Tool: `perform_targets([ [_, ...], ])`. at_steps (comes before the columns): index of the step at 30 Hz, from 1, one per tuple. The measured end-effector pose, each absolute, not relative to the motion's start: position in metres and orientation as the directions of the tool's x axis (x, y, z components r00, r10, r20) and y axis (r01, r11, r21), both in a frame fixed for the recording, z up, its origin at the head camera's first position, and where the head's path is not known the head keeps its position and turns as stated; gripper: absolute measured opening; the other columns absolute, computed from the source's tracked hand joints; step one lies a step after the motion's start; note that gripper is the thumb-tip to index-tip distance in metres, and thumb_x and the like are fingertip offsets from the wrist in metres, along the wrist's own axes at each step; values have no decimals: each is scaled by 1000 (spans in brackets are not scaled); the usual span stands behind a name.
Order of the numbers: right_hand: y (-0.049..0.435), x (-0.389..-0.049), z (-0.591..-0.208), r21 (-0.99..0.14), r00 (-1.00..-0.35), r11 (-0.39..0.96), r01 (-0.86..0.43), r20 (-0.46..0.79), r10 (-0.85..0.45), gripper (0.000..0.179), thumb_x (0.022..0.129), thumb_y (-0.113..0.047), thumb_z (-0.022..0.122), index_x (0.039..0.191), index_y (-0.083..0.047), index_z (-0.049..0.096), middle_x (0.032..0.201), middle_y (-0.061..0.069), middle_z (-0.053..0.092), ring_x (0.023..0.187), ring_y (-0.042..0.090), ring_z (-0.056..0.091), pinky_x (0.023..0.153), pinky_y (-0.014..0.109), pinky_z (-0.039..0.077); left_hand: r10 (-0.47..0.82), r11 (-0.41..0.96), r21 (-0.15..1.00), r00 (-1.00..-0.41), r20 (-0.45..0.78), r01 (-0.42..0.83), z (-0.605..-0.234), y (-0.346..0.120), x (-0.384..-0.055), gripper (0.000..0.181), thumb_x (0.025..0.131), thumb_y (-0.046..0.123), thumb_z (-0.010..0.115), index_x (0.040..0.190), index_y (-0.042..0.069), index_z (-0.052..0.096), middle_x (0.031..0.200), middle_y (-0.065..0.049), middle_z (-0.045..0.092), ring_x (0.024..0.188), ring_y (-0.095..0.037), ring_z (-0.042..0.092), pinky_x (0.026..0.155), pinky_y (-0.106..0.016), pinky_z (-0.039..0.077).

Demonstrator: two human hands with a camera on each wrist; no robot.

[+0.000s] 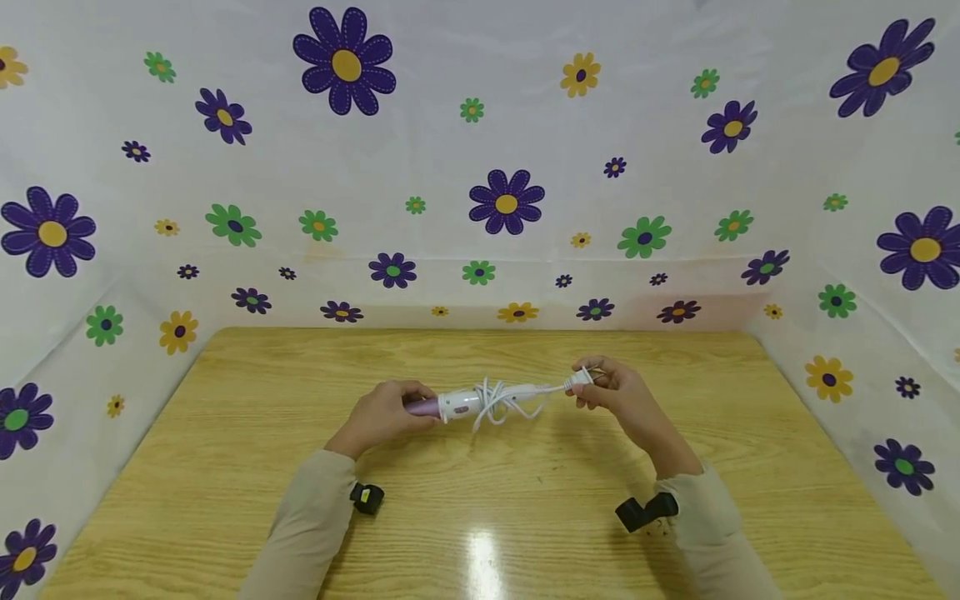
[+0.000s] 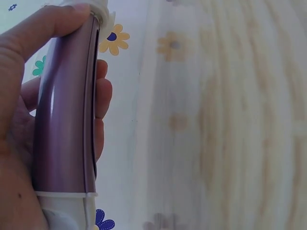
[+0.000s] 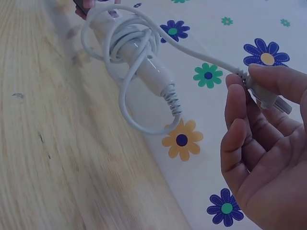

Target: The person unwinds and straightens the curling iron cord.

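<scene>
A hair straightener (image 1: pixel 461 405) with a purple barrel and white handle is held up over the table. My left hand (image 1: pixel 386 417) grips it round the purple barrel (image 2: pixel 67 110), thumb along one side and fingertips showing past the other. A white cord (image 3: pixel 132 40) is wound in loose loops about the handle. At the cord's free end, my right hand (image 1: pixel 618 400) pinches the white plug (image 3: pixel 264 93) between thumb and fingers. The plug's metal prongs (image 3: pixel 283 105) point away from the cord. Between plug and handle, the cord runs in a short stretch.
Below the hands lies a wood-grain table (image 1: pixel 465 492), its far edge meeting a white cloth backdrop (image 1: pixel 420 150) printed with flowers. The cloth also rises along both sides. Black camera mounts sit at the left wrist (image 1: pixel 367 498) and right wrist (image 1: pixel 647 512).
</scene>
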State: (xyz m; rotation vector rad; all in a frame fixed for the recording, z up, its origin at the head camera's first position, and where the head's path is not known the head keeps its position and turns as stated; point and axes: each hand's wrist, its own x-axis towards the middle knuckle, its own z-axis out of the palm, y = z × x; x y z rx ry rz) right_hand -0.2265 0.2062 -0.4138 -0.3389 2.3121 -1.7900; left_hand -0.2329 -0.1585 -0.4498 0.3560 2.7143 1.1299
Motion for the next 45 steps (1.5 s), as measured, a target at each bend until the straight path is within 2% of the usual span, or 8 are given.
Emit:
perform_targets([
  [4,210,-221,-414,-965,-945,252,-74,-14,-327,23,93,-16,62,114,-12,55,82,-6,68,77,16,62,74,33,51,277,683,717,-958,-77,140,-450,-159,-233,36,76,38,80,106,21,71,99,1,68,83,-14,58,73,-31,45],
  [15,229,-214,-428,-974,-935,212,-76,-3,-354,19,94,-13,61,111,-18,55,82,-8,67,74,10,60,73,32,51,265,680,718,-963,-49,150,-450,-166,-237,37,75,38,80,107,22,71,100,1,69,83,-14,59,75,-32,47],
  [20,240,-215,-438,-972,-944,227,-57,-22,-328,18,94,-13,61,110,-19,56,85,-4,69,75,8,61,72,30,52,262,688,712,-963,-59,143,-450,-170,-238,37,76,39,80,107,22,71,100,1,69,83,-15,59,75,-33,47],
  [25,251,-216,-446,-970,-954,241,-27,-47,-295,21,94,-14,62,113,-14,54,88,-2,70,79,9,63,71,28,52,257,686,716,-964,-68,132,-448,-172,-237,37,77,38,80,109,22,70,102,0,69,86,-15,60,77,-34,47],
  [30,260,-215,-451,-969,-958,247,6,-76,-276,29,94,-14,62,117,-2,51,91,-5,69,80,9,63,68,27,52,262,682,720,-962,-74,130,-447,-172,-235,38,77,37,79,110,19,70,104,-2,69,87,-15,59,78,-34,47],
  [36,266,-215,-453,-942,-953,333,29,-126,-276,39,93,-13,62,122,8,46,90,-1,68,70,8,57,58,25,47,273,682,717,-960,-66,144,-448,-174,-236,40,77,39,79,110,18,70,105,-2,69,87,-15,59,78,-34,47],
  [45,274,-219,-458,-863,-957,505,12,-157,-245,36,94,-18,63,120,5,56,88,4,65,62,7,46,56,24,42,273,678,722,-959,-74,137,-449,-175,-237,40,77,39,80,109,18,70,104,-1,69,87,-15,59,77,-34,47],
])
